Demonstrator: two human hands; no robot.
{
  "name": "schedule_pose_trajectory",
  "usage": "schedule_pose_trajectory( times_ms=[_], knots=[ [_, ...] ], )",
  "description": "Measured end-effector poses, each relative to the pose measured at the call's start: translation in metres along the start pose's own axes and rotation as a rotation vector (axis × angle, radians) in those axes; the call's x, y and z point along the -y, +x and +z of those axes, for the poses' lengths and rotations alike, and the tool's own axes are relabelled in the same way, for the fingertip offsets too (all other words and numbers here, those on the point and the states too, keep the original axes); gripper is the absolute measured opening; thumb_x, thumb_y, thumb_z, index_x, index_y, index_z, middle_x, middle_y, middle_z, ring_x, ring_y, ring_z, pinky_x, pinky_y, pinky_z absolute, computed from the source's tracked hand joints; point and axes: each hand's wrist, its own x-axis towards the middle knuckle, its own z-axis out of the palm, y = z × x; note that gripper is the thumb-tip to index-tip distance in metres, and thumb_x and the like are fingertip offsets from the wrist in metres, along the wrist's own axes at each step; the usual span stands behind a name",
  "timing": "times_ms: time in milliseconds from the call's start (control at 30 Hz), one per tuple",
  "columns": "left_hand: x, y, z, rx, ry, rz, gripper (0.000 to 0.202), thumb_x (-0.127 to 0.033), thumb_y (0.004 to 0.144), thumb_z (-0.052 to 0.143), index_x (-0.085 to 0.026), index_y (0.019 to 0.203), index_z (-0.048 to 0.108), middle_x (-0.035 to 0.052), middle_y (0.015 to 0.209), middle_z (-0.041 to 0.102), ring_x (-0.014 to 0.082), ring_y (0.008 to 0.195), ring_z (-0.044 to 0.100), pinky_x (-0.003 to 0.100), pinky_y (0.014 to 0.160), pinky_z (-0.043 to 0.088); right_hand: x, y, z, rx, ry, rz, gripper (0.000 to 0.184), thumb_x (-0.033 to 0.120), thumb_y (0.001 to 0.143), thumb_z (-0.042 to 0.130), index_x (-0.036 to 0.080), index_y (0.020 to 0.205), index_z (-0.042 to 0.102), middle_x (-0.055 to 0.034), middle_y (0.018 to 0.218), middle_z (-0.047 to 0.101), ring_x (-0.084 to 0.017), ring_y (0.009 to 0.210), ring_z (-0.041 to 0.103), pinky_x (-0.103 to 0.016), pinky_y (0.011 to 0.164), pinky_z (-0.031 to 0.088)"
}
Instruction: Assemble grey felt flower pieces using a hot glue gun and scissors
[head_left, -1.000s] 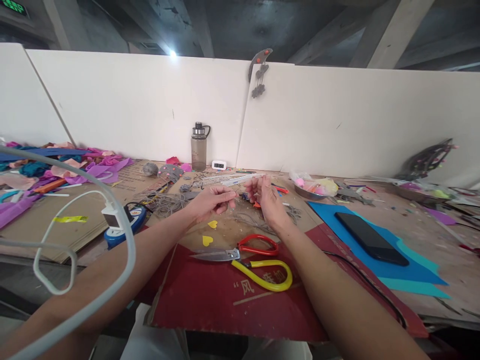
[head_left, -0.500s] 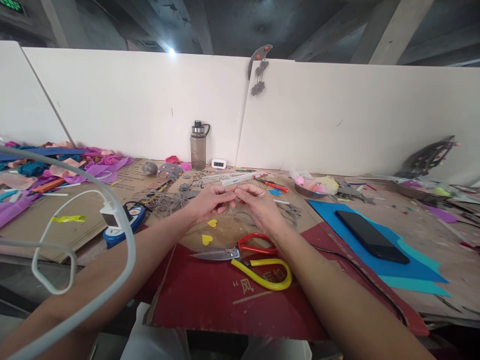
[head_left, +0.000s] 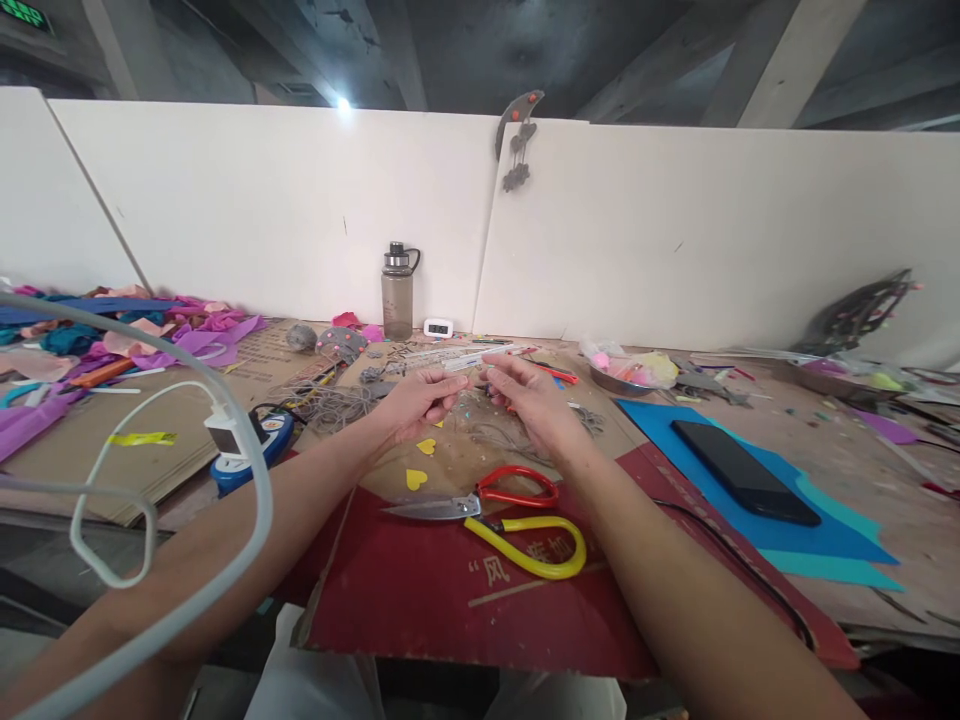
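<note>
My left hand [head_left: 421, 398] and my right hand [head_left: 529, 398] are raised a little above the cardboard in the middle of the bench, fingertips facing each other. Each hand's fingers are pinched on something thin and small between them that I cannot make out. Grey string [head_left: 491, 435] lies tangled on the cardboard just below the hands. Two yellow hearts [head_left: 420, 462] lie under my left hand. Scissors with one red and one yellow handle [head_left: 495, 515] rest on the red sheet [head_left: 420, 590] nearer to me.
A water bottle [head_left: 397, 292] stands by the white partition. A black phone [head_left: 742, 472] lies on blue felt [head_left: 825, 545] at the right. A blue power strip with a white charger [head_left: 240, 440] and cable sits at the left, beside purple and pink scraps [head_left: 112, 345]. A bowl of coloured bits [head_left: 630, 372] is behind.
My right hand moved in to meet the left, then drew slightly apart again. The left hand has barely moved.
</note>
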Motion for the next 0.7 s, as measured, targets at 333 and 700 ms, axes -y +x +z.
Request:
schedule_pose_trajectory(
  times_ms=[333,700],
  knots=[
    [0.003,0.006,-0.011,-0.114,-0.041,0.035,0.037,-0.042,0.061,0.081,-0.011,0.077,0.07,-0.0081,0.049,0.036,0.0004,0.037,0.024,0.019,0.038,0.011,0.035,-0.074,-0.028,0.41,-0.746,-0.274,0.02,0.032,0.091,0.05,0.026,0.101,0.066,-0.0045,0.096,0.069,-0.019,0.087,0.063,-0.034,0.079,0.049],
    [-0.002,0.007,-0.018,-0.178,0.002,0.07,0.033,-0.039,0.061,0.08,-0.011,0.072,0.066,-0.0096,0.048,0.031,0.0001,0.037,0.023,0.019,0.04,0.008,0.017,-0.122,-0.026,0.533,-0.925,-0.298,0.068,0.008,0.072,0.055,0.025,0.137,0.046,-0.0133,0.126,0.057,-0.026,0.11,0.059,-0.039,0.092,0.051]
  ],
)
